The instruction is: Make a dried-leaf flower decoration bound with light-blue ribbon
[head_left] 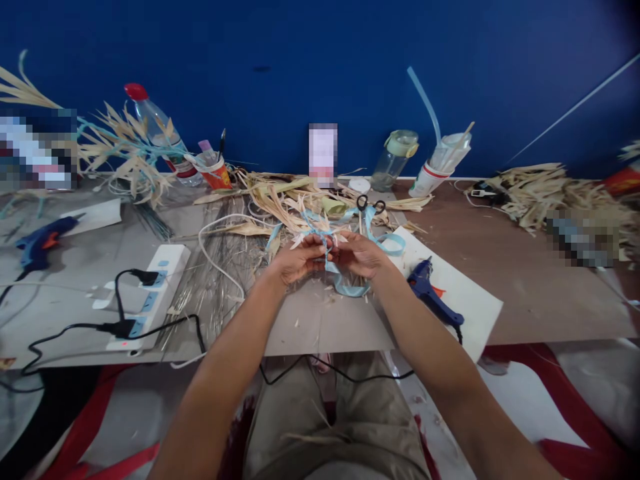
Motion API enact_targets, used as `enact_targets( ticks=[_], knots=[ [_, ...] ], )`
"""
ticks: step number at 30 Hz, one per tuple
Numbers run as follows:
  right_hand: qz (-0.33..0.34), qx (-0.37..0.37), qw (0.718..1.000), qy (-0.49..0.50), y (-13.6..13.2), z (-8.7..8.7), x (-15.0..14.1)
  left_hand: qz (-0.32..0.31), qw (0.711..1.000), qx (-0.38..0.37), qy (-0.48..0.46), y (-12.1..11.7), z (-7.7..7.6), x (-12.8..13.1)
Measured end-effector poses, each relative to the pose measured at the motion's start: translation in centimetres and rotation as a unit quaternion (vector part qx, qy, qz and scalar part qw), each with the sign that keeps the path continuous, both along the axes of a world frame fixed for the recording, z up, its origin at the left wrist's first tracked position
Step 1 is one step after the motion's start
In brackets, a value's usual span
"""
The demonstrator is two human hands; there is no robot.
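Both my hands meet over the middle of the table. My left hand (299, 259) and my right hand (361, 255) have their fingers closed in a pinch on a light blue ribbon (350, 285), which loops down below them and trails to the right. Just behind my hands lies a heap of dried straw-coloured leaf strips (295, 193). A pair of black-handled scissors (371, 203) rests on that heap. A blue glue gun (431, 293) lies on a white sheet (470, 300) right of my right wrist.
A white power strip (150, 293) with black plugs and cables lies at the left, with a second blue glue gun (43, 241) farther left. Bottles, a jar (394, 160) and cups (213, 170) stand along the blue wall. More dried strips (540, 190) are piled at the right.
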State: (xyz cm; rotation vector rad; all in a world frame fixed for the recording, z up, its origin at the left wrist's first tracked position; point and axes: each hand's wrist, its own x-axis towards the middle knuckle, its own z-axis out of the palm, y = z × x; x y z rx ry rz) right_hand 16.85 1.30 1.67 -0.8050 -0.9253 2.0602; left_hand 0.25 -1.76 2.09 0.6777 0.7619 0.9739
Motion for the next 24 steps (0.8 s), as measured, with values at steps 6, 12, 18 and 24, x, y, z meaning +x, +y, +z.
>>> enact_targets(
  ticks=[6, 12, 18, 24],
  knots=[
    [0.009, 0.020, 1.000, -0.002, 0.2, 0.0, 0.8, -0.011, 1.000, -0.016, -0.017, 0.0, -0.2, 0.2],
    [-0.079, 0.099, 0.990, -0.065, -0.1, 0.3, 0.2, 0.013, 0.999, -0.036, -0.022, 0.2, -0.5, 0.2],
    [-0.117, 0.133, 0.980, -0.089, -0.4, 0.5, -0.3, 0.024, 0.999, -0.035, -0.018, 0.1, -0.4, 0.4],
    [-0.086, 0.091, 0.988, -0.088, -0.3, 0.2, -0.2, 0.023, 0.999, -0.027, -0.016, 0.3, -0.6, 0.4]
  ],
)
